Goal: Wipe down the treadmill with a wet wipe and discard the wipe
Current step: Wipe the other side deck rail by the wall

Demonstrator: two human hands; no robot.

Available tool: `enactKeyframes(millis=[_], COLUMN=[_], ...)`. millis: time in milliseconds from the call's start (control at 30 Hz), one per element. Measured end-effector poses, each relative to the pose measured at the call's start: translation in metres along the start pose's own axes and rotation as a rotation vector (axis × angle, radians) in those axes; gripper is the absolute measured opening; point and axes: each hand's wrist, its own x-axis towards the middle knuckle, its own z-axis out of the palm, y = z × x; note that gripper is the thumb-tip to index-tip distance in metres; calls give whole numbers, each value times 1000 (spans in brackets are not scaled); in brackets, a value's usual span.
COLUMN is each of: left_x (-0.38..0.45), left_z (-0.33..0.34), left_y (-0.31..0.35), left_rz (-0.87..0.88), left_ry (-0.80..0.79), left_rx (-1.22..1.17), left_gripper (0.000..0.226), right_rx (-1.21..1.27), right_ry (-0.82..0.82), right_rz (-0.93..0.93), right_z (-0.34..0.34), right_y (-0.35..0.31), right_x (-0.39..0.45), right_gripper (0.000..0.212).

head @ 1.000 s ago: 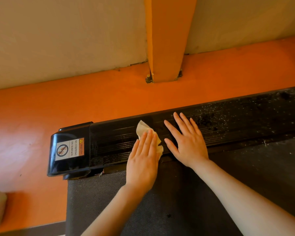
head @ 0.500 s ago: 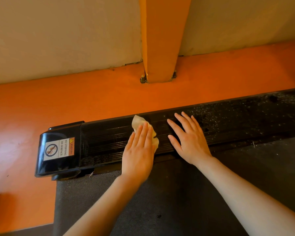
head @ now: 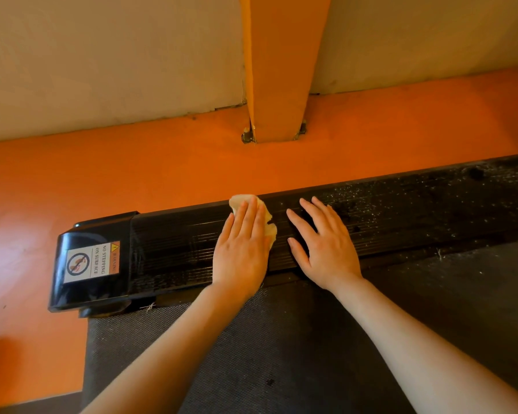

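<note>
My left hand (head: 241,249) presses the wet wipe (head: 268,218) flat on the treadmill's side rail (head: 174,246), right hand (head: 323,249) splayed beside it.

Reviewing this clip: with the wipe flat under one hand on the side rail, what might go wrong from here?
1. The right hand rests bare on the rail beside the dusty stretch; it may smear grime onto cleaned areas.
2. The wet wipe, bunched under the left hand, may miss strips or just push debris onto the belt.

There was one camera, worn on the person's head. It looked forward and down, close over the treadmill's side rail (head: 401,210), with the orange floor (head: 132,168) and wall (head: 102,55) beyond
</note>
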Motion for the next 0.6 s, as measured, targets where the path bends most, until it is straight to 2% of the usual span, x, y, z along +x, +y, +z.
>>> enactKeyframes(millis=[67,167,433,600], left_x=[-27,-52,19,1], left_z=[5,9,-7,-8], left_y=[3,0,-5,-26], left_rz=[29,65,1,-18], left_ry=[43,24,-6,-8], left_rx=[-7,1,-22,-17], left_gripper=[56,58,61,63], right_rx=[2,1,19,26], right_ry=[4,8,9,20], right_rz=[2,3,-2,-6], right_z=[0,1,1,1], right_y=[0,0,2,2], right_x=[0,0,0,0], right_gripper=[52,52,53,52])
